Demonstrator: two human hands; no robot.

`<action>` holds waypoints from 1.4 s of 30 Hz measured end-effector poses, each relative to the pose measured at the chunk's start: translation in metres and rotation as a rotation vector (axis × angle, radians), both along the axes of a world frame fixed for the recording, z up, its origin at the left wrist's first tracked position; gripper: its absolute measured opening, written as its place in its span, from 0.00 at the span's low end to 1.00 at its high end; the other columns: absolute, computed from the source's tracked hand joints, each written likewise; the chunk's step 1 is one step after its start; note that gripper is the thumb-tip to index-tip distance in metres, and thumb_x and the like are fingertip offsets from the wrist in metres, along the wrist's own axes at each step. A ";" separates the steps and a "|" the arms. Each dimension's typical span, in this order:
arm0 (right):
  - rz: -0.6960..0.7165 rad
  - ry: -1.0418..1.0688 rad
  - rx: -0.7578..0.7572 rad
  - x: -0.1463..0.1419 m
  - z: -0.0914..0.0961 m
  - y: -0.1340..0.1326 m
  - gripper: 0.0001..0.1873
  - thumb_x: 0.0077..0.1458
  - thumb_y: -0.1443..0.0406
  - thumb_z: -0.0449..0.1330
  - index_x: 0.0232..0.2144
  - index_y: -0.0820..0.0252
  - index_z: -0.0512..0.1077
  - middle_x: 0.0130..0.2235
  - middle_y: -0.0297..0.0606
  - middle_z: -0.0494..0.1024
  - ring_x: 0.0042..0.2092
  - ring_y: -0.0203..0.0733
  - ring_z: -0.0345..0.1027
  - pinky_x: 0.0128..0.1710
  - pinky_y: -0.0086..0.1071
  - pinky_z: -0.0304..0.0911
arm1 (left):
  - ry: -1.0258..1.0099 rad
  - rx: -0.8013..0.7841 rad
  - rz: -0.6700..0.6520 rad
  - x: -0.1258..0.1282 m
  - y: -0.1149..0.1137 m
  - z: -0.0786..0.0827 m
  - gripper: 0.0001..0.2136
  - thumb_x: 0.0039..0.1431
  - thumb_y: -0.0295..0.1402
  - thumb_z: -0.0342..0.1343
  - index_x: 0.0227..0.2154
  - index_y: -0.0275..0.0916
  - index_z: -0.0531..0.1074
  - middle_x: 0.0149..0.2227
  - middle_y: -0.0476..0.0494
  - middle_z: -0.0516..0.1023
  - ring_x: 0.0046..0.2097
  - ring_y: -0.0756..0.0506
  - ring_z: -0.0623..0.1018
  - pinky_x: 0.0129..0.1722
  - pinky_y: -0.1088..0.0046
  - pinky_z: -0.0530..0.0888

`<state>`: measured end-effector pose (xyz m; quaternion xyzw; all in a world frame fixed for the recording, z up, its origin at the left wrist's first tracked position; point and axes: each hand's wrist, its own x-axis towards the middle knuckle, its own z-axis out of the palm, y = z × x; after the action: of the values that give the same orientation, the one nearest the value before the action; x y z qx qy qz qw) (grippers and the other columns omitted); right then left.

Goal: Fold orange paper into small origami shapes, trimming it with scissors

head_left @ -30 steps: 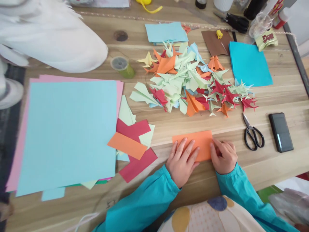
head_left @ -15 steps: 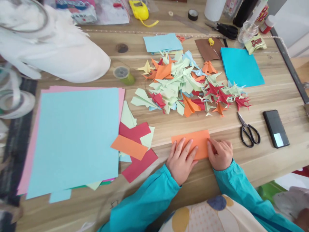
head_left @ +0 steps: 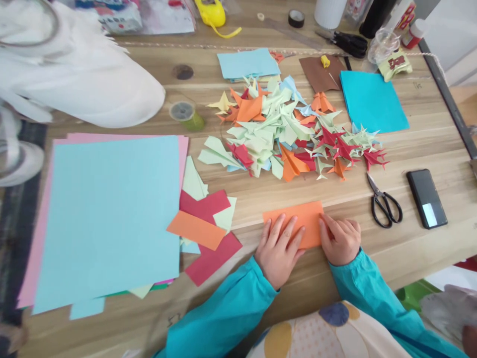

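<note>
An orange sheet of paper [head_left: 311, 223] lies flat on the wooden table in front of me. My left hand [head_left: 280, 250] rests on its left part, fingers spread and pressing it down. At the right edge, my right hand [head_left: 340, 241] is closed, thumb and index finger pinching the paper's side. Beyond the sheet is a heap of folded paper planes [head_left: 276, 124] in pale green, orange, red, blue and yellow. Black-handled scissors [head_left: 386, 206] lie to the right of my right hand, blades partly apart.
Large blue and pink sheets [head_left: 112, 209] are stacked at left, beside red and orange paper strips [head_left: 197, 229]. A phone [head_left: 427, 199] lies right. Behind are turquoise paper [head_left: 374, 102], a small green cup [head_left: 188, 117], a yellow tape measure [head_left: 211, 14] and a white bird-like object [head_left: 93, 84].
The camera view has shifted slightly, so things on the left appear a little further left. Both hands stay in the same place on the orange paper.
</note>
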<state>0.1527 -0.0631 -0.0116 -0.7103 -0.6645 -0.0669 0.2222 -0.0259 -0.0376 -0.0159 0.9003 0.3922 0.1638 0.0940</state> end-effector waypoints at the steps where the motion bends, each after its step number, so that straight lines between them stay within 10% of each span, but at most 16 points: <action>1: 0.000 0.001 0.000 0.000 0.000 0.000 0.09 0.51 0.65 0.58 0.35 0.59 0.75 0.18 0.31 0.71 0.22 0.32 0.62 0.33 0.31 0.53 | 0.001 -0.001 0.000 0.000 0.000 0.000 0.18 0.54 0.40 0.51 0.48 0.43 0.68 0.54 0.41 0.67 0.57 0.34 0.62 0.55 0.51 0.56; 42: -0.014 0.100 -0.023 0.000 0.003 -0.001 0.09 0.49 0.65 0.59 0.35 0.60 0.75 0.17 0.30 0.69 0.22 0.33 0.61 0.31 0.32 0.54 | -0.010 -0.031 0.006 0.000 0.000 0.002 0.18 0.55 0.39 0.51 0.48 0.42 0.68 0.55 0.41 0.66 0.58 0.34 0.61 0.56 0.50 0.55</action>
<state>0.1524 -0.0645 -0.0090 -0.7200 -0.6483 -0.0253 0.2462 -0.0260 -0.0374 -0.0135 0.8966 0.3971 0.1627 0.1093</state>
